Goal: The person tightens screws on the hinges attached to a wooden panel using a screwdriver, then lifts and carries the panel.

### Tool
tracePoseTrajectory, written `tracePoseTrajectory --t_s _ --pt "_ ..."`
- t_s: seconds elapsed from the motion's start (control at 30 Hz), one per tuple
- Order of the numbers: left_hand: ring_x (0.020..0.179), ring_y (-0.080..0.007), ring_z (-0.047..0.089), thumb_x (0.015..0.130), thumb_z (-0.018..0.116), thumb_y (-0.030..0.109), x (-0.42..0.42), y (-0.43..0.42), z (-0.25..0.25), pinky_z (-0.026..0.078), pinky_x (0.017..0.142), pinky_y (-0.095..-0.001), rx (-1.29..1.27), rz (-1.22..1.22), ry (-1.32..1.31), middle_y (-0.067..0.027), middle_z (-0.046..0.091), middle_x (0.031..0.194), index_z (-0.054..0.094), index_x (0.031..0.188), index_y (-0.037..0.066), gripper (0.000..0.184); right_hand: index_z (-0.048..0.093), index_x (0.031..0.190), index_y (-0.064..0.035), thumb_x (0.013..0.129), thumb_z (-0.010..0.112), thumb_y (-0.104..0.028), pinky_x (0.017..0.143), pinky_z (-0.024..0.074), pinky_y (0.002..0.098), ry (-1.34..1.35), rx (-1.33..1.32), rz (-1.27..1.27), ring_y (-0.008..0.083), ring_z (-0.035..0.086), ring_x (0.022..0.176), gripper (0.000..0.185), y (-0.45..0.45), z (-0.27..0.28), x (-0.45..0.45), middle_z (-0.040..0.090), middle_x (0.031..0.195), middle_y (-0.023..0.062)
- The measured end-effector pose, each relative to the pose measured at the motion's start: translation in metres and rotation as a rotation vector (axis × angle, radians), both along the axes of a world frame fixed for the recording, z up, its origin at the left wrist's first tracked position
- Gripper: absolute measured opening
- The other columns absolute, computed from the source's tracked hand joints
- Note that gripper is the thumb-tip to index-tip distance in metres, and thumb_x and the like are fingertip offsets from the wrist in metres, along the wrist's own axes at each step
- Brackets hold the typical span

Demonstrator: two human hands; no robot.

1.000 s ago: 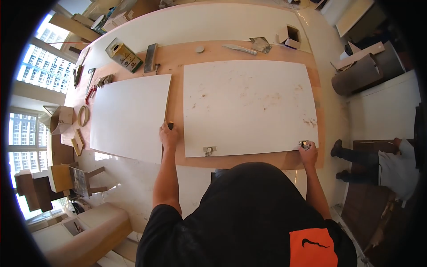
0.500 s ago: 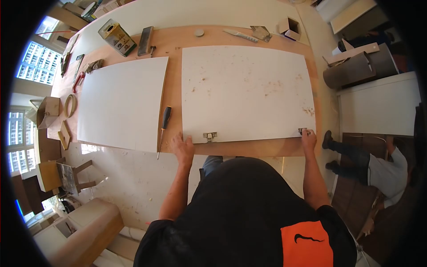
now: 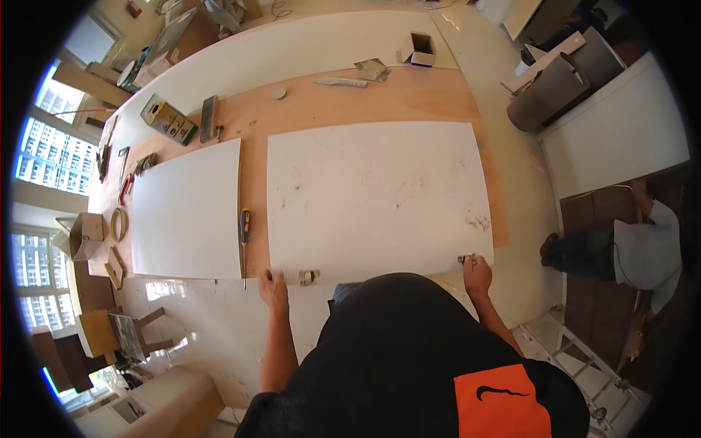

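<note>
A white panel (image 3: 372, 197) with scattered sawdust lies in front of me, its near edge jutting past the worktable's edge. My left hand (image 3: 274, 292) grips its near left corner, thumb on top and the other fingers mostly hidden. Just right of that hand, a metal cabinet hinge (image 3: 309, 277) is fitted at the near edge. My right hand (image 3: 478, 277) is closed on the edge near the right corner, touching a second hinge (image 3: 465, 259) and partly covering it. Left of the panel lies a screwdriver (image 3: 244, 228) with a black and orange handle.
Another white panel (image 3: 188, 212) lies to the left. Behind are a metal can (image 3: 169, 119), a clamp-like tool (image 3: 209, 119), a utility knife (image 3: 342, 82) and a small open box (image 3: 418, 50). A person (image 3: 646, 248) is at the right, near a ladder (image 3: 577, 358).
The hinged panel has slid toward me, so its near edge now overhangs the table. Both hands moved back with it. My view has also tilted up and shifted.
</note>
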State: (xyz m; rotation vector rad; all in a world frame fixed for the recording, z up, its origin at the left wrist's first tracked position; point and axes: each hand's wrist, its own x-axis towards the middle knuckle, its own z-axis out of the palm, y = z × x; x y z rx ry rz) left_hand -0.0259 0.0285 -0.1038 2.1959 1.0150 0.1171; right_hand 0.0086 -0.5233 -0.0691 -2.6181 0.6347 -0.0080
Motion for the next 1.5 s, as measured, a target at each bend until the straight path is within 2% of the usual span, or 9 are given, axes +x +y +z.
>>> tracePoseTrajectory --t_s 0.17,0.27,0.4,0.43,0.53,1.0,1.17,1.4,1.5 --pt "0.092 -0.0275 0.064 0.083 0.070 0.023 -0.034 -0.022 0.000 0.051 0.084 -0.0366 -0.210 0.168 -0.006 -0.0158 0.067 0.104 0.066 0.108 -0.007 0.039 0.066 0.091 0.0022 0.097 0.058 -0.037 0.071 0.0505 0.0433 0.040 0.141 -0.013 0.0321 0.066 0.074 0.040 -0.019 0.023 -0.040 0.068 0.077 0.0180" --pt "0.089 -0.0262 0.063 0.083 0.072 0.023 -0.041 -0.005 -0.036 0.054 0.078 -0.0403 -0.390 0.320 -0.002 -0.0116 0.066 0.097 0.067 0.111 -0.001 0.037 0.058 0.081 0.0037 0.099 0.054 -0.033 0.065 0.0449 0.0455 -0.327 0.185 0.024 0.0302 0.059 0.064 0.042 -0.065 -0.029 -0.050 0.060 0.068 0.0176" --pt "0.090 -0.0293 0.064 0.085 0.072 0.024 -0.024 -0.031 0.013 0.055 0.073 -0.0469 -0.810 0.550 -0.173 -0.0144 0.065 0.105 0.064 0.109 -0.001 0.035 0.058 0.082 0.0035 0.102 0.052 -0.030 0.068 0.0445 0.0393 -0.263 0.332 -0.434 0.0213 0.059 0.076 0.040 -0.086 -0.023 -0.033 0.061 0.080 0.0133" --pt "0.090 -0.0299 0.064 0.085 0.072 0.024 -0.024 -0.031 0.016 0.055 0.071 -0.0479 -0.814 0.536 -0.175 -0.0145 0.064 0.104 0.064 0.109 0.000 0.035 0.062 0.093 0.0039 0.100 0.055 -0.034 0.075 0.0510 0.0397 -0.334 0.350 -0.536 0.0249 0.062 0.078 0.039 -0.104 -0.073 -0.039 0.063 0.085 0.0119" --pt "0.092 -0.0307 0.063 0.086 0.072 0.024 -0.026 -0.026 0.011 0.055 0.070 -0.0477 -0.799 0.530 -0.133 -0.0144 0.064 0.103 0.063 0.110 0.001 0.035 0.063 0.103 0.0041 0.098 0.059 -0.038 0.072 0.0569 0.0417 -0.183 1.065 -0.825 0.0254 0.065 0.074 0.043 -0.092 -0.040 -0.023 0.064 0.085 0.0115" --pt "0.062 -0.0168 0.062 0.087 0.072 0.029 -0.026 -0.043 0.108 0.051 0.049 -0.0309 -0.459 0.415 -0.122 -0.0082 0.068 0.082 0.068 0.104 -0.002 0.036 0.065 0.095 -0.0060 0.098 0.060 -0.037 0.039 0.0392 0.0260 -0.236 0.927 -0.506 0.0103 0.054 0.050 0.032 -0.114 0.041 -0.014 0.060 0.070 0.0020" --pt "0.053 -0.0108 0.059 0.088 0.071 0.022 -0.007 -0.051 0.182 0.049 0.047 -0.0260 -0.497 0.386 -0.461 -0.0045 0.067 0.075 0.069 0.105 -0.003 0.030 0.063 0.126 0.0004 0.100 0.057 -0.032 0.044 0.0415 0.0240 -0.405 0.955 -0.361 0.0091 0.052 0.051 0.041 -0.118 0.120 0.007 0.062 0.075 0.0031" --pt "0.072 -0.0180 0.065 0.091 0.066 0.020 0.070 -0.040 0.275 0.056 0.069 -0.0301 -0.572 0.135 -0.907 -0.0106 0.068 0.090 0.062 0.118 -0.009 0.040 0.063 0.125 -0.0002 0.104 0.054 -0.028 0.061 0.0461 0.0263 -0.649 1.012 0.005 0.0097 0.054 0.067 0.036 -0.116 0.224 0.100 0.059 0.079 0.0021" --pt "0.068 -0.0165 0.065 0.092 0.067 0.027 0.121 -0.028 0.295 0.056 0.065 -0.0304 -0.472 0.076 -0.923 -0.0091 0.065 0.082 0.065 0.105 -0.006 0.035 0.065 0.122 -0.0014 0.100 0.062 -0.028 0.061 0.0450 0.0266 -0.707 0.986 -0.014 0.0094 0.053 0.068 0.034 -0.116 0.255 0.167 0.058 0.079 0.0009"
